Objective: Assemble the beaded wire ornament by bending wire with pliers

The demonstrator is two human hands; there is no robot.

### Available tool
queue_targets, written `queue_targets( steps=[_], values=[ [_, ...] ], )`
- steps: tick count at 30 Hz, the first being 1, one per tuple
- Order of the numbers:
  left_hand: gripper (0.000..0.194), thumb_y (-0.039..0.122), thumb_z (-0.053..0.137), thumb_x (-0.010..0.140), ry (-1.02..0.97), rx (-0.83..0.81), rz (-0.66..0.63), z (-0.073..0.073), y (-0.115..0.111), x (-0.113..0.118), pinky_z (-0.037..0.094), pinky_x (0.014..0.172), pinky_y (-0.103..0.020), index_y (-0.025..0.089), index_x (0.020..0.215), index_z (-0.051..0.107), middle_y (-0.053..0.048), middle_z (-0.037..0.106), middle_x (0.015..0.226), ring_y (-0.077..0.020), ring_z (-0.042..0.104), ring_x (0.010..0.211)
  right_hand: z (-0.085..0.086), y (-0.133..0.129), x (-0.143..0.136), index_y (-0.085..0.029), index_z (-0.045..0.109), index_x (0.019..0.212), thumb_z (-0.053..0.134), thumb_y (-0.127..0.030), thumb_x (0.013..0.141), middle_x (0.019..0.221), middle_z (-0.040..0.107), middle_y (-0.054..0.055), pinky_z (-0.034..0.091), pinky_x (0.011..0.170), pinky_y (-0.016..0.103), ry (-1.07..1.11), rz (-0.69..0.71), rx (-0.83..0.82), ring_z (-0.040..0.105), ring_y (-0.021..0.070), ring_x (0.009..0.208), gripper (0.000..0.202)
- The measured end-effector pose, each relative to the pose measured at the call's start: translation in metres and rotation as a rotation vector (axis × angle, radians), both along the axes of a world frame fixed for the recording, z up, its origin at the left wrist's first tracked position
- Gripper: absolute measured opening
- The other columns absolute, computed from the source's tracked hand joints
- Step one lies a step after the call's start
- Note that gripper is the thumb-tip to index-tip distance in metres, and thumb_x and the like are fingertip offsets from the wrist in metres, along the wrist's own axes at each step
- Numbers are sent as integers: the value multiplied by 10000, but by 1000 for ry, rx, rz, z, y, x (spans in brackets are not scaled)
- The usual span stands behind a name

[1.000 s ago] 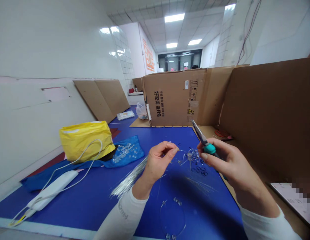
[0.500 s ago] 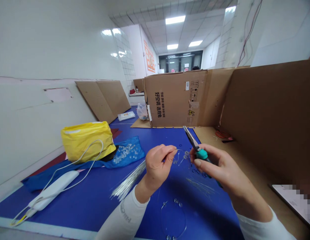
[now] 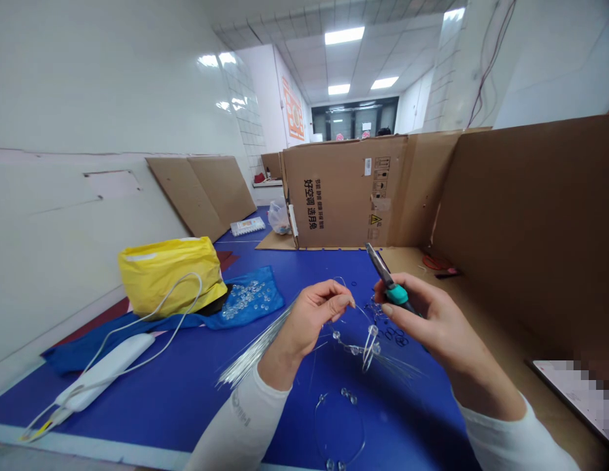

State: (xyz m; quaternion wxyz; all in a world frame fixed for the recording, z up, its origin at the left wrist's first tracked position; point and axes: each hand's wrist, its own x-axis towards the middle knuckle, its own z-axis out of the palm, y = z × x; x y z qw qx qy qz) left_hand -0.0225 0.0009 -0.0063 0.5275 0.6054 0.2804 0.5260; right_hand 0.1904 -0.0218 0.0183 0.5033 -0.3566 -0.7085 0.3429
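Note:
My left hand pinches a thin wire between thumb and fingertips. From that pinch hangs a beaded wire loop carrying several clear beads. My right hand is wrapped round a pair of pliers with teal-and-black handles, its metal jaws tilted up and to the left, apart from the wire. Below the hands, a beaded wire ring lies on the blue tabletop. Beside my left wrist rests a bundle of straight silvery wires. Small dark rings lie under the pliers.
Loose clear beads sit on a blue cloth at the left, near a yellow bag. A white power strip with a looping cable lies in front. Cardboard stands at the back and along the right.
My left hand has turned and shifted slightly right, and the beaded wire now hangs in plain view below it. The pliers have moved a little right, still in my right hand.

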Motion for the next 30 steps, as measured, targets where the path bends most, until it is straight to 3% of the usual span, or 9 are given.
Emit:
queue_targets(
  steps=[7, 13, 19, 30],
  values=[
    [435, 529, 876, 689, -29, -196, -289, -7, -2, 9, 283, 520, -240, 133, 695, 696, -8, 608, 626, -69, 388, 506, -6, 3, -4, -240, 680, 1053, 656, -161, 819, 1028, 735, 49, 546, 779, 316, -1, -11, 209, 679, 190, 868, 248],
    [482, 532, 924, 610, -106, -340, -474, -20, -1, 21, 309, 496, -231, 131, 639, 659, -4, 622, 577, -39, 353, 431, -4, 2, -2, -256, 658, 1084, 609, -77, 790, 1071, 729, 50, 547, 852, 343, -68, 143, 324, 691, 214, 972, 348],
    [470, 517, 922, 634, -163, -351, -556, -31, 1, 25, 380, 515, -224, 133, 636, 650, 39, 546, 519, -17, 312, 396, -5, 5, -1, -255, 635, 1051, 606, -48, 804, 947, 675, 16, 527, 769, 320, -96, 206, 398, 654, 176, 841, 323],
    [524, 561, 922, 608, -160, -358, -595, -48, 9, 24, 392, 513, -234, 130, 658, 628, 48, 510, 512, -24, 326, 406, -3, 5, 5, -223, 629, 1037, 578, -31, 811, 954, 663, 38, 522, 771, 306, -182, 356, 389, 639, 172, 854, 301]
  ],
)
